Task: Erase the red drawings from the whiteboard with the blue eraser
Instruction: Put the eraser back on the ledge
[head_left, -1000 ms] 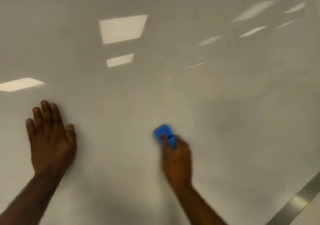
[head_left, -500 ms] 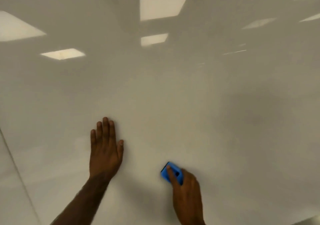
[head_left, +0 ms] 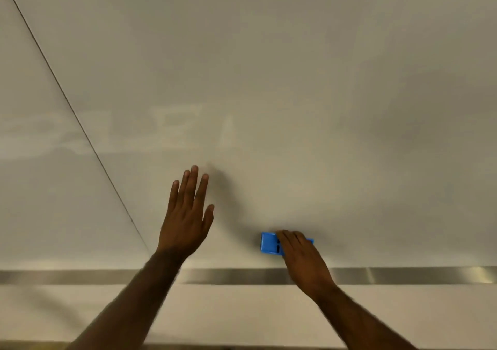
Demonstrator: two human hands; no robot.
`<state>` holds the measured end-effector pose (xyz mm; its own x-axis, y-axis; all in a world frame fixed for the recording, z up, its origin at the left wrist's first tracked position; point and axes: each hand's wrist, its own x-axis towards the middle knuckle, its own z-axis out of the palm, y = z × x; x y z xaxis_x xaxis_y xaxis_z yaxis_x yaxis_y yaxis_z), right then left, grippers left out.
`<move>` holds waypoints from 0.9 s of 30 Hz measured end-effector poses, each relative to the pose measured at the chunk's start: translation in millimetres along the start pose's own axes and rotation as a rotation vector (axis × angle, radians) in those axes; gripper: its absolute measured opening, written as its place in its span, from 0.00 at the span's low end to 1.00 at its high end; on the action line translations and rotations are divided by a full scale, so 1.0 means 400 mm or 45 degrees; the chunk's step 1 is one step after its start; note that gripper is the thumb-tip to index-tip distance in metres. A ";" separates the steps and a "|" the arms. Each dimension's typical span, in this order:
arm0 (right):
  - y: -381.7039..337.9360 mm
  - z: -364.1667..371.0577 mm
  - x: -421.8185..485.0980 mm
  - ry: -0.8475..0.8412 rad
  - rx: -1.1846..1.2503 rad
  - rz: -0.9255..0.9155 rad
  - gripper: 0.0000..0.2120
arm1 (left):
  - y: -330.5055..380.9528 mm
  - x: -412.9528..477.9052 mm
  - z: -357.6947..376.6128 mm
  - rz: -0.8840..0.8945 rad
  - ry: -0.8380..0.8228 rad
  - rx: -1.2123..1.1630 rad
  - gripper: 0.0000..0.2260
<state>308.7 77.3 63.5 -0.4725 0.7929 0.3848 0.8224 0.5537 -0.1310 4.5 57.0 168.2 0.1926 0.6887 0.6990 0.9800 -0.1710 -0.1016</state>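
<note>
Pressing a blue eraser (head_left: 269, 243) flat against the lower part of a whiteboard (head_left: 295, 94), right hand (head_left: 302, 258) laid over its right portion, fingers curled down onto it in a firm hold. Left end of the eraser showing clear of the fingers, two dark slots visible in its top; right end peeking out past the knuckles, middle hidden under the hand. Eraser sitting just above the metal strip (head_left: 242, 276) running along the board's bottom edge, close to it but not touching. Left hand (head_left: 185, 223) spread flat and empty on the board to the left of the eraser, fingers straight and pointing up, thumb out to the right, well apart from the eraser. Thin dark seam (head_left: 75, 115) slanting down the board's left side toward the left wrist. Faint pale smears (head_left: 172, 126) across the board's middle left, too washed out to read as shapes or reflections. No red marks made out anywhere on the surface. Both forearms cut off at the bottom edge. Pale wall band (head_left: 255, 314) below the strip.
</note>
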 end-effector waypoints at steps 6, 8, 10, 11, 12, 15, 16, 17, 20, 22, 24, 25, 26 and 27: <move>0.003 0.078 -0.035 -0.203 0.031 0.027 0.33 | 0.127 -0.265 0.122 -0.060 -0.330 -0.082 0.30; 0.015 0.114 -0.045 -0.310 -0.005 0.003 0.31 | 0.155 -0.320 0.165 -0.114 -0.434 -0.071 0.30; 0.031 0.138 -0.053 -0.370 -0.072 0.013 0.31 | 0.175 -0.358 0.195 -0.135 -0.491 -0.045 0.30; 0.041 0.155 -0.061 -0.405 -0.104 0.041 0.31 | 0.191 -0.376 0.216 -0.147 -0.532 -0.040 0.30; 0.044 0.166 -0.064 -0.456 -0.116 0.064 0.31 | 0.199 -0.383 0.230 -0.150 -0.558 -0.041 0.30; 0.066 0.217 -0.078 -0.498 -0.112 0.052 0.29 | 0.233 -0.405 0.274 -0.165 -0.607 -0.049 0.30; 0.070 0.229 -0.078 -0.504 -0.104 0.053 0.29 | 0.242 -0.407 0.283 -0.170 -0.628 -0.050 0.30; 0.076 0.244 -0.077 -0.498 -0.095 0.058 0.28 | 0.250 -0.408 0.294 -0.170 -0.636 -0.052 0.29; 0.081 0.267 -0.064 -0.512 -0.083 0.068 0.26 | 0.266 -0.404 0.313 -0.157 -0.638 -0.053 0.29; 0.085 0.289 -0.060 -0.526 -0.071 0.039 0.24 | 0.273 -0.404 0.327 -0.154 -0.639 -0.058 0.29; 0.088 0.309 -0.063 -0.537 -0.059 0.005 0.23 | 0.274 -0.405 0.338 -0.149 -0.640 -0.069 0.29; 0.089 0.317 -0.067 -0.546 -0.064 -0.005 0.23 | 0.274 -0.404 0.343 -0.145 -0.640 -0.073 0.29; 0.093 0.326 -0.071 -0.559 -0.070 -0.007 0.23 | 0.276 -0.404 0.348 -0.140 -0.642 -0.079 0.28; 0.095 0.334 -0.075 -0.565 -0.074 -0.010 0.23 | 0.279 -0.406 0.351 -0.139 -0.640 -0.086 0.28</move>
<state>311.9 108.6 -75.1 -0.5588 0.8280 -0.0457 0.8286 0.5551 -0.0729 89.4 25.2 -56.2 0.1054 0.9558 0.2746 0.9936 -0.1126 0.0106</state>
